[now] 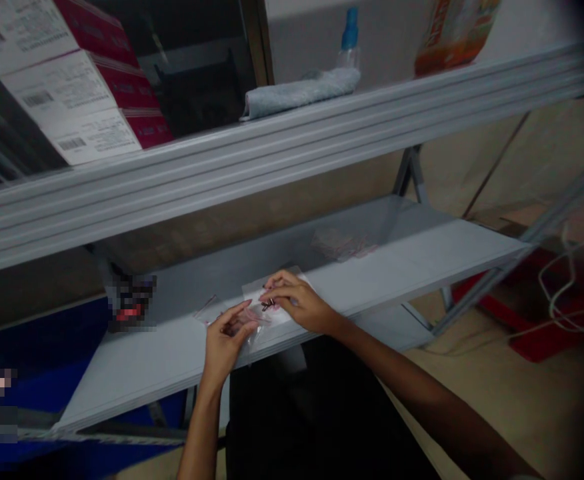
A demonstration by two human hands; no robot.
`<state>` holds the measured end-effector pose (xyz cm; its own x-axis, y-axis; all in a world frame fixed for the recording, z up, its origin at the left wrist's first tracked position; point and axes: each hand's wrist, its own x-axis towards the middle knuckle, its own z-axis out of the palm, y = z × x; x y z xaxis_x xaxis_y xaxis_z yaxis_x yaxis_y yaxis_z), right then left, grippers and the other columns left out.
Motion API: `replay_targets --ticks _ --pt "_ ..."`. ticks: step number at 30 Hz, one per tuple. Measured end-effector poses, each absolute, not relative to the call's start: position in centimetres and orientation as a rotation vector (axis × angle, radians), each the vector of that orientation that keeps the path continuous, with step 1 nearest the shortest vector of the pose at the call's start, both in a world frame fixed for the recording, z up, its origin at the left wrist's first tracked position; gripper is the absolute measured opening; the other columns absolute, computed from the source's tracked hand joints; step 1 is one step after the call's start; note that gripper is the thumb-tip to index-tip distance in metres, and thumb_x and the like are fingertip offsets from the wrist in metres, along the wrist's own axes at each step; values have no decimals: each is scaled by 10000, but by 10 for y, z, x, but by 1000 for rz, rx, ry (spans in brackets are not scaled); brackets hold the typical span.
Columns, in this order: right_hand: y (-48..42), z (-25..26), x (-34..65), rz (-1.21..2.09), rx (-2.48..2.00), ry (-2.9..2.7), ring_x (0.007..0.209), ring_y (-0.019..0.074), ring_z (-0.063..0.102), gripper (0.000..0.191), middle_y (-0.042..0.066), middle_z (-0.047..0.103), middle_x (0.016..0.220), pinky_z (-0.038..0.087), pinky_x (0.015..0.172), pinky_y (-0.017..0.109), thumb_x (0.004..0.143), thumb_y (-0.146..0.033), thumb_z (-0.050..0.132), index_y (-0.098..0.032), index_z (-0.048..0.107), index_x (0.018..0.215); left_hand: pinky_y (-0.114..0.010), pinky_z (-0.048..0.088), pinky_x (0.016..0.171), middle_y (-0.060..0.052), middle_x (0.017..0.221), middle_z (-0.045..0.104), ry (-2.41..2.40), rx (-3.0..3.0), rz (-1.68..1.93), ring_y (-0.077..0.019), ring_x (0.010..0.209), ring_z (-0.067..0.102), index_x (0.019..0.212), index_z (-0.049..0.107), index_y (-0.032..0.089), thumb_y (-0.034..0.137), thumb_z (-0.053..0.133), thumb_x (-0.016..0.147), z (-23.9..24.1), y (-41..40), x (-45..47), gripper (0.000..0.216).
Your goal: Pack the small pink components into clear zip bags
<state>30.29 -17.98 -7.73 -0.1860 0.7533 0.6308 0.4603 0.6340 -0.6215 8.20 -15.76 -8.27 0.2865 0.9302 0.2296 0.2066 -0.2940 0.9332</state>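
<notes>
My left hand [226,339] is closed around a small clear plastic bag [257,332], fingers and thumb gripping it from the left. Beside the bag's mouth, my right hand [305,305] pinches several small dark slender pieces [269,305], perhaps screws; they are too small to name surely. Both hands are over a white sheet [251,289] on the grey shelf [147,373]. A thin clear plastic piece [206,307] lies just left of the hands. Farther back on the shelf is a pile of clear bags [342,243].
Above, a ribbed shelf edge [212,157] crosses the view. Boxes [97,100], a folded cloth [302,93], a blue-capped bottle [351,40] and an orange packet [452,40] stand up there. A blurred dark bundle [132,303] sits left. White cables [562,287] hang right.
</notes>
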Motion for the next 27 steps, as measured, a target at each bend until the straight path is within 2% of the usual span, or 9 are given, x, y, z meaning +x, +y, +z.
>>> replay_targets --ticks 4,8,12,14,16,19,23,25,27 --pt "-166 -84 330 278 -1305 -1794 878 177 631 185 76 671 959 486 823 301 903 -130 577 -174 733 993 -278 526 666 -67 840 760 1082 1628 1112 -165 653 658 1154 722 141 396 716 803 -83 -155 78 434" --pt "-157 -98 339 268 -1524 -1909 846 182 652 162 79 709 930 469 780 276 853 -85 622 -176 749 894 -240 453 549 7 591 643 1007 1640 1090 -118 499 536 1249 669 127 443 581 908 -84 -155 76 474" --pt "-158 -96 335 251 -1506 -1920 868 189 654 188 83 721 904 449 786 277 854 -66 612 -179 760 834 -202 405 504 29 612 641 1053 1652 1108 -90 490 500 1331 610 143 402 676 847 -84 -157 76 552" --pt "-163 -88 330 335 -1362 -1906 838 176 651 163 69 727 887 451 770 273 867 -103 622 -184 763 847 -206 445 550 0 713 709 1081 1696 1103 -103 560 562 1300 636 154 369 708 818 -85 -157 77 532" --pt "-171 -78 321 473 -1169 -1847 789 156 641 121 52 734 898 456 724 257 869 -167 653 -190 763 916 -243 509 669 -46 883 769 1065 1775 1079 -147 711 649 1243 680 174 339 719 804 -85 -157 79 471" --pt "-185 -69 303 632 -1009 -1743 663 124 594 212 36 735 855 439 613 227 837 -223 695 -186 750 1039 -337 532 859 -88 1072 770 989 1897 1019 -223 915 696 1146 739 199 315 746 770 -86 -158 82 393" --pt "-189 -70 287 778 -942 -1735 597 111 580 299 26 738 796 441 573 214 819 -195 682 -182 731 1114 -387 525 918 -93 1075 771 986 1921 984 -261 963 707 1092 764 204 303 781 731 -86 -159 86 374" --pt "-183 -74 291 778 -962 -1663 655 129 626 301 45 754 870 463 590 223 863 -235 646 -185 707 1153 -376 529 906 -87 1057 775 1049 1874 1021 -253 947 708 1115 754 204 310 783 732 -84 -159 86 399" --pt "-174 -80 303 639 -1069 -1590 764 159 663 263 65 756 955 495 667 255 909 -254 596 -186 705 1139 -344 538 855 -80 992 784 1104 1808 1058 -227 875 707 1149 738 190 326 772 749 -83 -159 85 424"
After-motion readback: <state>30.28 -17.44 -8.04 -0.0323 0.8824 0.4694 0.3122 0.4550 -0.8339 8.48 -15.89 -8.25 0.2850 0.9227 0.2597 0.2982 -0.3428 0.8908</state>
